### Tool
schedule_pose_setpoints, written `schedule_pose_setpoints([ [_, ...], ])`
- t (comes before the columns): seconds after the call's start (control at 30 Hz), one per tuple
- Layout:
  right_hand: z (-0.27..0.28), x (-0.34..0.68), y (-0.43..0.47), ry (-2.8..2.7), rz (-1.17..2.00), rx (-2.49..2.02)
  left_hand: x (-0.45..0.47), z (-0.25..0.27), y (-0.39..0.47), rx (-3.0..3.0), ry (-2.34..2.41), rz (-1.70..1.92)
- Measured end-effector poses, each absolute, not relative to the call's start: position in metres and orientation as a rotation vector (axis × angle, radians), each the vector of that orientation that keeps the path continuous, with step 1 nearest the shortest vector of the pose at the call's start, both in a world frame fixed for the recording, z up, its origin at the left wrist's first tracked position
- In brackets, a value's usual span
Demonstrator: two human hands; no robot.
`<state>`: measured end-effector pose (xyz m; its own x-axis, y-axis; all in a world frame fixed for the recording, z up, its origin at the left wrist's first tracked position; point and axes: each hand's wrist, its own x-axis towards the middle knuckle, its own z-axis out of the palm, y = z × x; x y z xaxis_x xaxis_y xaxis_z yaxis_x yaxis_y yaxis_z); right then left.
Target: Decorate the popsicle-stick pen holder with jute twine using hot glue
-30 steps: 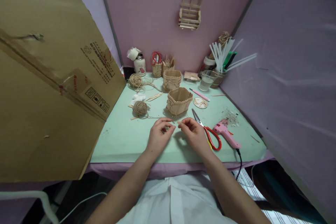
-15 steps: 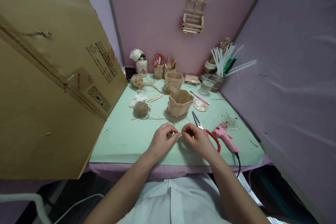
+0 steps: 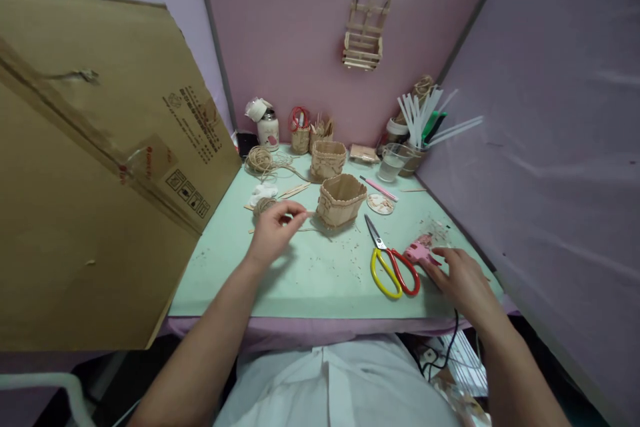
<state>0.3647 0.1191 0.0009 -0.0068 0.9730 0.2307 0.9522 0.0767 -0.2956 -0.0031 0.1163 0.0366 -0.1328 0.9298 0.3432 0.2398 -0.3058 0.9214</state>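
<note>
My left hand (image 3: 276,230) is closed in a pinch to the left of the front wooden basket (image 3: 342,203). A tiny pale sliver shows at its fingertips, too small to name. Behind that hand, a ball of twine (image 3: 264,205) is partly covered. On the right, my right hand (image 3: 461,277) wraps the handle of a pink hot glue gun (image 3: 421,251), whose body lies on the table. Between the hands lie scissors (image 3: 383,250) with one yellow and one red handle, blades pointing away from me.
A second basket (image 3: 327,160) stands behind the first. A round dish of chips (image 3: 381,204), a pink pen (image 3: 379,188) and a cup of clear liquid (image 3: 394,161) are at the right. Large cardboard (image 3: 115,167) leans along the left side. Scraps dot the green tabletop (image 3: 300,287).
My hands have parted from their shared pinch at the front. The left moved left and away from me; the right moved right onto the glue gun, uncovering the scissors' handles.
</note>
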Motion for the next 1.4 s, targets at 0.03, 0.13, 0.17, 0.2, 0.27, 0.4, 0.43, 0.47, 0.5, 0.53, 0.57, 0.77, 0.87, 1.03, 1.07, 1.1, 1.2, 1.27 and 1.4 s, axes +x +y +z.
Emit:
schedule_pose_setpoints([
  [0.03, -0.003, 0.373, 0.121, -2.006, 0.056, -1.968, -0.008, 0.045, 0.125, 1.534, 1.321, 1.481],
  [0.13, -0.013, 0.382, 0.124, -2.072, 0.119, -2.068, -0.015, 0.066, 0.149, 1.647, 1.233, 1.402],
  [0.17, -0.015, 0.38, 0.125, -2.096, 0.146, -2.083, -0.015, 0.071, 0.157, 1.725, 1.2, 1.322],
  [0.2, -0.017, 0.378, 0.127, -2.11, 0.159, -2.094, -0.014, 0.076, 0.163, 1.808, 1.171, 1.236],
  [0.27, -0.019, 0.373, 0.13, -2.106, 0.138, -2.097, -0.013, 0.082, 0.175, 1.975, 1.126, 1.081],
  [0.4, -0.021, 0.373, 0.135, -2.029, 0.108, -2.036, -0.013, 0.087, 0.193, 2.166, 1.048, 0.821],
  [0.43, -0.02, 0.375, 0.135, -2.003, 0.112, -2.02, -0.014, 0.088, 0.197, 2.184, 1.028, 0.764],
  [0.47, -0.018, 0.376, 0.135, -1.968, 0.121, -2.0, -0.014, 0.089, 0.201, 2.196, 1.007, 0.71],
  [0.5, -0.016, 0.377, 0.134, -1.925, 0.142, -1.974, -0.014, 0.09, 0.206, 2.206, 0.987, 0.661],
  [0.53, -0.013, 0.377, 0.132, -1.869, 0.179, -1.941, -0.014, 0.09, 0.21, 2.213, 0.967, 0.62],
  [0.57, -0.009, 0.376, 0.13, -1.805, 0.236, -1.898, -0.014, 0.091, 0.214, 2.221, 0.947, 0.585],
  [0.77, 0.011, 0.339, 0.114, -1.496, 0.759, -1.587, -0.009, 0.086, 0.233, 2.211, 0.897, 0.442],
  [0.87, 0.014, 0.315, 0.108, -1.399, 0.9, -1.486, -0.007, 0.084, 0.234, 2.189, 0.918, 0.47],
  [1.03, 0.018, 0.288, 0.1, -1.371, 0.984, -1.35, -0.006, 0.094, 0.232, 2.014, 0.991, 0.548],
  [1.07, 0.02, 0.284, 0.098, -1.371, 1.006, -1.316, -0.006, 0.098, 0.231, 1.955, 0.993, 0.559],
  [1.1, 0.023, 0.28, 0.096, -1.372, 1.023, -1.28, -0.006, 0.101, 0.23, 1.897, 0.992, 0.57],
  [1.2, 0.031, 0.27, 0.089, -1.397, 1.039, -1.211, -0.005, 0.107, 0.228, 1.72, 1.013, 0.619],
  [1.27, 0.035, 0.264, 0.085, -1.419, 1.034, -1.212, -0.004, 0.108, 0.226, 1.602, 1.034, 0.632],
  [1.4, 0.036, 0.257, 0.082, -1.435, 1.015, -1.274, -0.003, 0.106, 0.225, 1.452, 1.043, 0.643],
])
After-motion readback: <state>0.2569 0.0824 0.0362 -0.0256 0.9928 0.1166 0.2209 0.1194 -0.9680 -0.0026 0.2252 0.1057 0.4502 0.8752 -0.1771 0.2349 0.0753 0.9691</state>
